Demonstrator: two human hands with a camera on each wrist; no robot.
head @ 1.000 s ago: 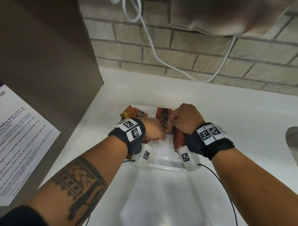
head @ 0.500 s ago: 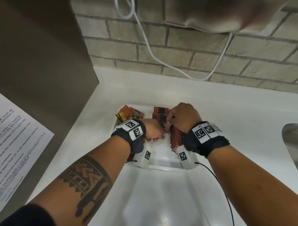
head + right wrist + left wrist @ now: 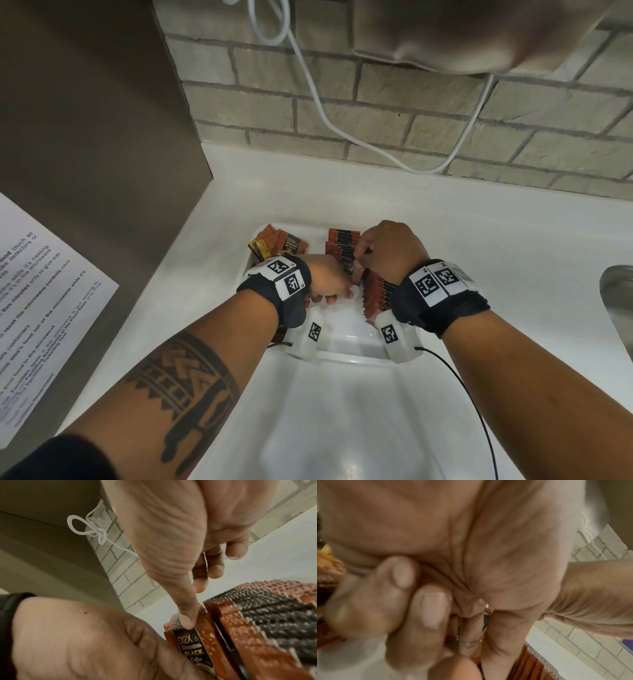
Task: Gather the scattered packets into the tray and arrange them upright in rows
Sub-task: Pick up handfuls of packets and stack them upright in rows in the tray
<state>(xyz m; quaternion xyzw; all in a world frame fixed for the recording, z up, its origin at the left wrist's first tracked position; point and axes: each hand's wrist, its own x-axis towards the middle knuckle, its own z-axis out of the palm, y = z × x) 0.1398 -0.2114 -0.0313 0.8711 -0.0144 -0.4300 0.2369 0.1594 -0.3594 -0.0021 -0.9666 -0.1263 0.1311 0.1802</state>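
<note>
Both hands are working inside the white tray (image 3: pixel 337 354), which is sitting on the white counter (image 3: pixel 479 236).

The right hand (image 3: pixel 390 251) is curling over a row of orange-and-black packets (image 3: pixel 376 293) that are standing upright along the tray's right side. Its fingers (image 3: pixel 187 620) are closing narrowly on the top edge of one packet marked "D2X Black Coffee" (image 3: pixel 193 646): the thumb is pressing the front face, and the other fingers are curling behind the edge.

The left hand (image 3: pixel 325 277) is lying just beside the right hand, with its fingers (image 3: pixel 428 609) curling tightly inward. A thin packet edge is showing between them in the left wrist view, but whether they are gripping it cannot be told.

A second upright group of packets (image 3: pixel 342 240) is standing beyond the right fingers. Loose packets (image 3: pixel 274 241) are lying tilted beyond the left wrist, in the tray's far left corner.
</note>
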